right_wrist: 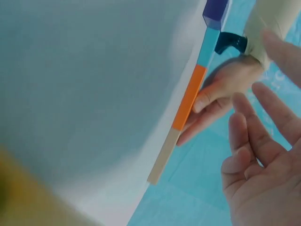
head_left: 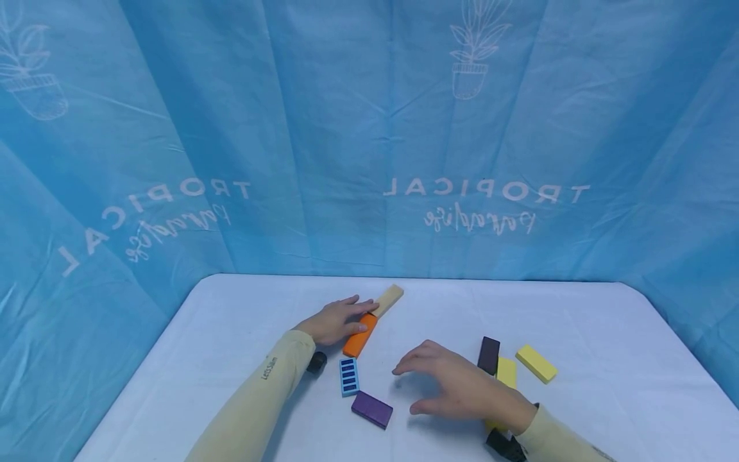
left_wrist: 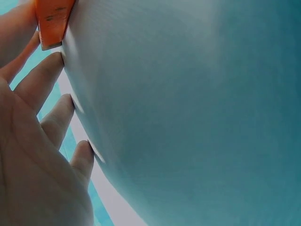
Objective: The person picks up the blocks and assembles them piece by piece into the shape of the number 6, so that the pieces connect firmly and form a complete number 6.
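Note:
An orange block (head_left: pixel 359 336) lies in a line with a plain wooden block (head_left: pixel 389 300), a blue block with dark rectangles (head_left: pixel 349 376) and a purple block (head_left: pixel 372 409). My left hand (head_left: pixel 337 321) rests at the orange block, thumb touching it and fingers extended toward the wooden block. In the left wrist view its fingers are spread, with the orange block's end (left_wrist: pixel 52 23) by the thumb. My right hand (head_left: pixel 456 384) hovers over the table, right of the purple block, fingers loosely bent and holding nothing.
Right of and partly behind my right hand lie a dark block (head_left: pixel 489 355) and a yellow block (head_left: pixel 506 372). Another yellow block (head_left: pixel 537 364) sits farther right. The white table (head_left: pixel 600 333) meets a blue printed curtain (head_left: pixel 346 128) at its back and sides.

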`<state>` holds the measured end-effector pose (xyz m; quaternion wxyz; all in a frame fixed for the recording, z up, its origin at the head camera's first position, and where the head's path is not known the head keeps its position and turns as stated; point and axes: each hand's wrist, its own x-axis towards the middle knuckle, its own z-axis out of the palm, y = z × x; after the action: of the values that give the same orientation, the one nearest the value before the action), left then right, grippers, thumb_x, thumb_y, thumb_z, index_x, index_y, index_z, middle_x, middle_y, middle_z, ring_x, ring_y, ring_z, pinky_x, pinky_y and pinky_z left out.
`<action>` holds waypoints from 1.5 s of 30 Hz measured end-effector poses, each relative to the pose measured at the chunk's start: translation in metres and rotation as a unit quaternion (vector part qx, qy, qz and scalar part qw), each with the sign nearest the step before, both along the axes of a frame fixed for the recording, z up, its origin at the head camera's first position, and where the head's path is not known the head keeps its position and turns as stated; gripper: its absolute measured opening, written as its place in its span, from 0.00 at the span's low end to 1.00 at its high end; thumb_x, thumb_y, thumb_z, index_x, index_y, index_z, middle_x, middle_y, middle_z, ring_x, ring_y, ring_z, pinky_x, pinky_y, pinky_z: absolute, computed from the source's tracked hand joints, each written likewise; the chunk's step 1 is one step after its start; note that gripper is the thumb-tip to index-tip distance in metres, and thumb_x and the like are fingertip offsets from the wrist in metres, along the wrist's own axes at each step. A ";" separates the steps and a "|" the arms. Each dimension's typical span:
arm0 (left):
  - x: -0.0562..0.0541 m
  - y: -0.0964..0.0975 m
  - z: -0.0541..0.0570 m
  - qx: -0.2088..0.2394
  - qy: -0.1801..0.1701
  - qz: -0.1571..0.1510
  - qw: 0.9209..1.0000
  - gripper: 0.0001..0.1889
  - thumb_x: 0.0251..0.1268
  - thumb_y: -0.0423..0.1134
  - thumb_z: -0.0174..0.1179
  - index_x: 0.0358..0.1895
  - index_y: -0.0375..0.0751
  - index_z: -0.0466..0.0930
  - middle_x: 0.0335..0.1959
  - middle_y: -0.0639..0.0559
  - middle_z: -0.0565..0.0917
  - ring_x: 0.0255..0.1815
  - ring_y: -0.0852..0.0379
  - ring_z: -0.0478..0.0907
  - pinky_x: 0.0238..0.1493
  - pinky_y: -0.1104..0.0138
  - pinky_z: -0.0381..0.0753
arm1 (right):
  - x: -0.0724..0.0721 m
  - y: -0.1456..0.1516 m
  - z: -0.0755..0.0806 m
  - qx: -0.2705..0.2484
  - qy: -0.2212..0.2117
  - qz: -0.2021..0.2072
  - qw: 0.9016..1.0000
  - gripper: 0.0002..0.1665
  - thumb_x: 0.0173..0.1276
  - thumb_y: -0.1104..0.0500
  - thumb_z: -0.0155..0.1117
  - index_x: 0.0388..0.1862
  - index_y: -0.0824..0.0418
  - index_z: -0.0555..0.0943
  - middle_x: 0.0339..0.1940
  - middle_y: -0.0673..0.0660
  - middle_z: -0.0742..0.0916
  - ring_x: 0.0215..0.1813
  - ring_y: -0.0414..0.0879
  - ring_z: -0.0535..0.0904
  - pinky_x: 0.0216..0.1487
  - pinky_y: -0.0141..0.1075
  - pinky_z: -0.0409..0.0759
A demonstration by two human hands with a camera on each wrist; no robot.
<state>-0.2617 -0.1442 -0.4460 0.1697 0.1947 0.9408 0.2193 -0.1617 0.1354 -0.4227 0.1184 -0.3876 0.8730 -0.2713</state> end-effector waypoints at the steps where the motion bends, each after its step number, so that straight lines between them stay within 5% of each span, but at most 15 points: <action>1: 0.000 0.000 0.000 -0.001 0.000 0.001 1.000 0.28 0.77 0.50 0.55 0.77 0.63 0.64 0.80 0.50 0.59 0.80 0.41 0.53 0.74 0.39 0.54 | 0.000 0.003 0.001 0.000 -0.004 -0.013 1.000 0.27 0.62 0.47 0.76 0.61 0.44 0.82 0.58 0.36 0.81 0.63 0.38 0.73 0.65 0.44 0.76; 7: 0.000 0.000 0.001 0.002 0.002 -0.003 1.000 0.28 0.77 0.49 0.55 0.77 0.62 0.64 0.80 0.50 0.60 0.80 0.41 0.53 0.74 0.40 0.54 | 0.002 0.019 0.008 -0.003 -0.006 -0.083 0.997 0.27 0.60 0.48 0.77 0.59 0.43 0.83 0.57 0.37 0.81 0.62 0.40 0.74 0.62 0.47 0.78; 19: 0.000 -0.001 -0.001 0.014 0.006 -0.018 1.000 0.28 0.77 0.48 0.55 0.77 0.61 0.64 0.79 0.52 0.60 0.80 0.41 0.52 0.75 0.41 0.54 | 0.002 0.049 0.007 -0.028 0.037 -0.149 0.988 0.25 0.60 0.51 0.78 0.57 0.46 0.84 0.55 0.37 0.81 0.61 0.42 0.74 0.59 0.50 0.79; 34: -0.001 0.000 -0.002 0.008 0.007 -0.011 1.000 0.28 0.77 0.47 0.56 0.77 0.62 0.64 0.79 0.52 0.61 0.80 0.41 0.53 0.74 0.41 0.55 | 0.001 0.071 0.001 -0.032 0.076 -0.288 0.954 0.31 0.55 0.51 0.81 0.59 0.53 0.83 0.58 0.53 0.84 0.60 0.53 0.77 0.59 0.57 0.78; 45: 0.000 -0.001 -0.001 0.009 0.007 -0.010 1.000 0.28 0.76 0.48 0.56 0.77 0.61 0.64 0.79 0.50 0.60 0.79 0.39 0.53 0.74 0.39 0.54 | 0.000 0.083 -0.001 0.003 0.047 -0.352 0.935 0.38 0.57 0.43 0.79 0.63 0.59 0.81 0.62 0.63 0.81 0.63 0.62 0.72 0.57 0.62 0.76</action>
<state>-0.2615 -0.1447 -0.4465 0.1634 0.2069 0.9381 0.2246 -0.1621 0.2183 -0.4238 -0.0249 -0.0677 0.9590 -0.2741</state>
